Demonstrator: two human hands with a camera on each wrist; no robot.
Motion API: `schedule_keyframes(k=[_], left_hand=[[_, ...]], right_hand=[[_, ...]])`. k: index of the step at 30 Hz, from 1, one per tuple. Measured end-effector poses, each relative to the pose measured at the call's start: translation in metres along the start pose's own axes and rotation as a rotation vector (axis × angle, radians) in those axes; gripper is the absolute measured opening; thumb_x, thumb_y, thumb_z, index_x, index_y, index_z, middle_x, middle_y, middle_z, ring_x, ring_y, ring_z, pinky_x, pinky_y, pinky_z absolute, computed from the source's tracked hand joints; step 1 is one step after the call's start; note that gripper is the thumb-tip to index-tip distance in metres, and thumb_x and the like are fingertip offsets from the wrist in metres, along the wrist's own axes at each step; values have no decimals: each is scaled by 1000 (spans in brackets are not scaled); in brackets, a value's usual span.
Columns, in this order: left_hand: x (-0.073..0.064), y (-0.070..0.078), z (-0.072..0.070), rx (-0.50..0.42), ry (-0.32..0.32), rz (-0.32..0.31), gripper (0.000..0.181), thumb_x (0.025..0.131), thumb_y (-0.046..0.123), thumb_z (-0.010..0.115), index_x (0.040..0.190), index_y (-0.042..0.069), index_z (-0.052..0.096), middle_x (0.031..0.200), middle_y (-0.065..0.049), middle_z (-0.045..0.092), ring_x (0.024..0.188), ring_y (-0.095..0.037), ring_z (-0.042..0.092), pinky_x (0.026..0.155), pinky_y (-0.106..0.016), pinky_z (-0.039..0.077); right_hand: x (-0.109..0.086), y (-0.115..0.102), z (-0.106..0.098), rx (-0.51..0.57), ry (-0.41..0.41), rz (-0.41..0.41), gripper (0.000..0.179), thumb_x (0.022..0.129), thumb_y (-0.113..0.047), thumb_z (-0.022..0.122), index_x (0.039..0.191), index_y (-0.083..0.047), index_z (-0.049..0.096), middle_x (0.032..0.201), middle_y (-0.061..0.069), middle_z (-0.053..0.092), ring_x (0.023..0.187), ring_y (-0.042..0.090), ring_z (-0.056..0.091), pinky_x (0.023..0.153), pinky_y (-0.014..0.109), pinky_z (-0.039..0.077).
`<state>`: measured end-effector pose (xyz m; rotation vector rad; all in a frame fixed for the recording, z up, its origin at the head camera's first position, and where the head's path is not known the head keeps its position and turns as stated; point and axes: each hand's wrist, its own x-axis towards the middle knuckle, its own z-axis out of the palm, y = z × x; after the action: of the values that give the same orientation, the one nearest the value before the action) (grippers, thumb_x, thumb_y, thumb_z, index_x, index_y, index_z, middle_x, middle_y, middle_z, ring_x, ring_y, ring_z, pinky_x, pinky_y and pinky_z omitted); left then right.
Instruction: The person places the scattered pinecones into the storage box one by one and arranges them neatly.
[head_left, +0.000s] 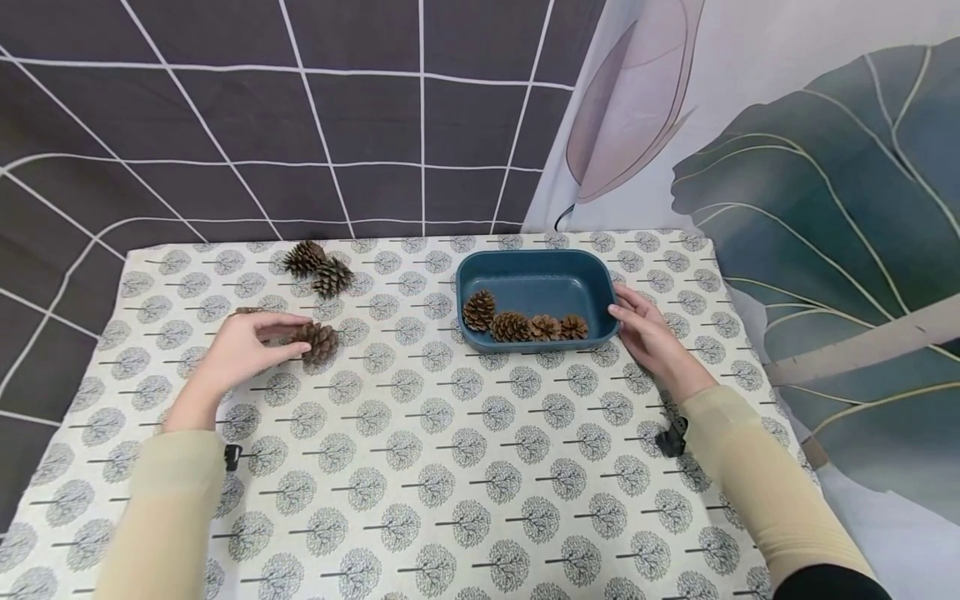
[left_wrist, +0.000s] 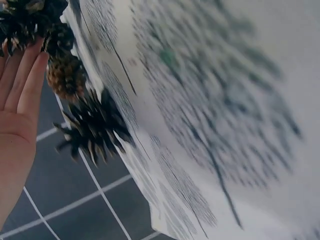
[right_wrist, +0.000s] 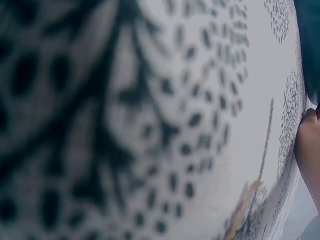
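While pinched in left fingers (head_left: 283,319), a scaly pine cone (head_left: 321,344) — right fingers (head_left: 636,302) against a smooth blue tray (head_left: 543,283), grip unclear.

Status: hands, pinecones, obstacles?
Left hand on brown, scaly pinecone. Right hand holds right end of blue rectangular tub; four brown pinecones inside. Two dark pinecones farther back, blocking neither hand.

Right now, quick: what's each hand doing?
Left hand: closed, holding a pine cone between thumb and fingers.
Right hand: touching the right end of the blue container; whether it grips cannot be told.
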<state>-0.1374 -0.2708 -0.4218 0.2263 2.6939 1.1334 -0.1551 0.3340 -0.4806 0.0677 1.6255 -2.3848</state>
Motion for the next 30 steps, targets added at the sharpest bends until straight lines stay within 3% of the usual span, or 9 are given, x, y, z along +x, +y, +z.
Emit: schedule_keyframes(k=[3, 5, 8, 10, 18, 23, 30], left_hand=[[7, 8, 5, -7, 17, 23, 49, 92, 25, 86, 135, 6, 71, 141, -22, 68, 125, -42, 70, 106, -41, 60], [12, 14, 9, -16, 25, 40, 50, 91, 24, 86, 135, 6, 71, 143, -22, 67, 128, -45, 67, 109, -54, 55], [20, 25, 13, -32, 36, 76, 49, 91, 22, 86, 134, 6, 71, 143, -23, 66, 130, -47, 66, 111, -60, 53], [25, 34, 16, -31, 33, 93, 49, 91, 22, 86, 135, 7, 71, 144, -23, 66, 131, -47, 64, 112, -61, 52], [55, 65, 28, -54, 45, 213, 46, 90, 14, 86, 133, 5, 72, 140, -20, 70, 133, -43, 64, 120, -58, 48], [73, 87, 35, -51, 42, 257, 46, 90, 14, 85, 133, 5, 73, 140, -20, 70, 134, -41, 64, 121, -56, 48], [98, 109, 45, -69, 33, 321, 46, 89, 14, 86, 132, 7, 74, 139, -17, 72, 135, -37, 65, 121, -51, 49]], right_hand=[[0, -1, 1, -1, 8, 12, 37, 107, 4, 54, 134, -20, 61, 136, -8, 66, 120, 5, 67, 106, 16, 55], [0, -2, 2, -3, 18, 22, 38, 106, 3, 55, 137, -18, 60, 135, -9, 64, 120, 5, 66, 106, 15, 55], [0, -3, 3, -12, 33, 34, 41, 106, 2, 56, 144, -14, 54, 134, -10, 63, 120, 4, 66, 106, 15, 55], [0, -4, 3, -13, 40, 39, 48, 106, 2, 56, 152, -9, 47, 134, -10, 63, 121, 4, 66, 106, 15, 55], [-1, -2, 2, -20, 26, 20, 50, 107, 3, 54, 155, -6, 43, 134, -10, 65, 120, 4, 67, 106, 15, 55], [-1, -1, 1, -14, 20, 17, 49, 106, 3, 54, 154, -6, 44, 136, -8, 65, 120, 6, 67, 105, 16, 56], [-1, -1, 0, -22, 17, 16, 58, 107, 3, 54, 160, -1, 33, 136, -8, 64, 121, 5, 67, 106, 16, 56]])
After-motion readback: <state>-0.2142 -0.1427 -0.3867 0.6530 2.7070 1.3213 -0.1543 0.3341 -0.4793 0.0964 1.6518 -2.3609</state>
